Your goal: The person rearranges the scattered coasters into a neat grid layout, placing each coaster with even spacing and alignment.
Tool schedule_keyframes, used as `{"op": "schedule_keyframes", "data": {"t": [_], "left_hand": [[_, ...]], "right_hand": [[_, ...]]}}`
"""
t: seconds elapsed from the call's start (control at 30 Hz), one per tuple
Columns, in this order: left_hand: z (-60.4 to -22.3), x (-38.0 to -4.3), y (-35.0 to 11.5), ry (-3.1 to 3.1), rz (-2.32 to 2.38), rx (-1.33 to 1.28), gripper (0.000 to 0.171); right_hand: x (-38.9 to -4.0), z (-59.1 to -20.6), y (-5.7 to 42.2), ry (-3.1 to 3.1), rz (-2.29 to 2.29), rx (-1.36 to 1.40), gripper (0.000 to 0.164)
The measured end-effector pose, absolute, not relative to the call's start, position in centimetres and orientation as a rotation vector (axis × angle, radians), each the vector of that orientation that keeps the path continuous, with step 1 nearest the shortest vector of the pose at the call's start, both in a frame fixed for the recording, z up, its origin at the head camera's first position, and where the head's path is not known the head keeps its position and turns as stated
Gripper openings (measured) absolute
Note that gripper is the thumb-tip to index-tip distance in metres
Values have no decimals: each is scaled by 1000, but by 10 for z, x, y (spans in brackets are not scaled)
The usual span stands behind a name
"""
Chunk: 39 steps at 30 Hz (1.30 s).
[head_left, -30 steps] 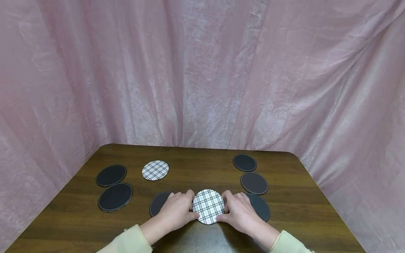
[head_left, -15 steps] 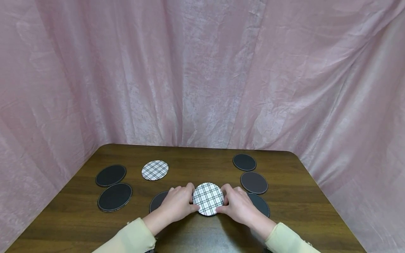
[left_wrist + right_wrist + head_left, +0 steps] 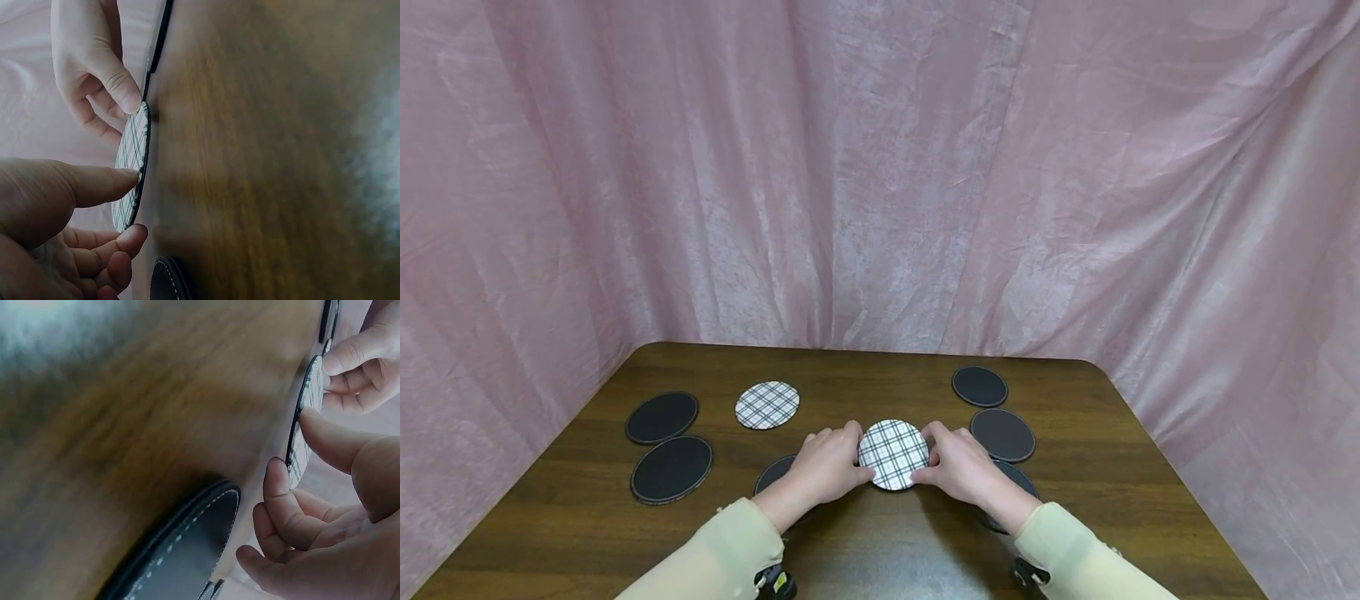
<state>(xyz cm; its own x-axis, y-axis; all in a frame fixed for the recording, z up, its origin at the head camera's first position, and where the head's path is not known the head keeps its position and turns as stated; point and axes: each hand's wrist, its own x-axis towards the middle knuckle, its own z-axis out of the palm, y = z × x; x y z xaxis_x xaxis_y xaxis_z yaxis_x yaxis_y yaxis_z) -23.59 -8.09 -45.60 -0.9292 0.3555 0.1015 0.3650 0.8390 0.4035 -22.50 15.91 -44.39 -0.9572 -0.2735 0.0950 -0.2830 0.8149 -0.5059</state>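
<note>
The left hand [image 3: 826,463] and right hand [image 3: 962,468] pinch the checked coaster [image 3: 893,455] at opposite edges; uneven pressure could tip it onto the table [image 3: 895,554] beneath.

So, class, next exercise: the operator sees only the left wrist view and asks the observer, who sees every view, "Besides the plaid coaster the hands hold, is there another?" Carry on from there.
Observer: Yes, a second plaid coaster lies on the table, farther off and left of the held coaster.
Operator: What is near the table's left edge?
Observer: Two dark coasters, one farther away than the other.
Operator: And on the right?
Observer: Three dark coasters in a row, the nearest partly hidden by the right forearm in the head view.
</note>
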Motion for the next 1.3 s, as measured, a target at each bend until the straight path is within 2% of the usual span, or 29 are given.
{"op": "schedule_keyframes", "data": {"t": [0.3, 0.57, 0.7, 0.97, 1.13, 1.3], "left_hand": [[-459, -252, -77, -2976, -593, -555, 49], [-528, -311, -84, -2892, -476, -585, 69], [-516, -310, -79, -2928, -533, -538, 72], [-496, -301, -74, -2961, -503, -489, 71], [-471, -286, -68, -2999, -514, -439, 70], [-497, -306, -70, -2972, -468, -440, 74]], "right_hand": [[-249, -455, 163, -2995, 806, 486, 54], [-259, -442, 154, -3061, 792, 392, 57], [-274, -453, 157, -3046, 768, 416, 58], [-327, -513, 171, -3004, 692, 484, 64], [-325, -506, 167, -3030, 674, 472, 66], [-330, -508, 166, -3049, 647, 456, 66]]}}
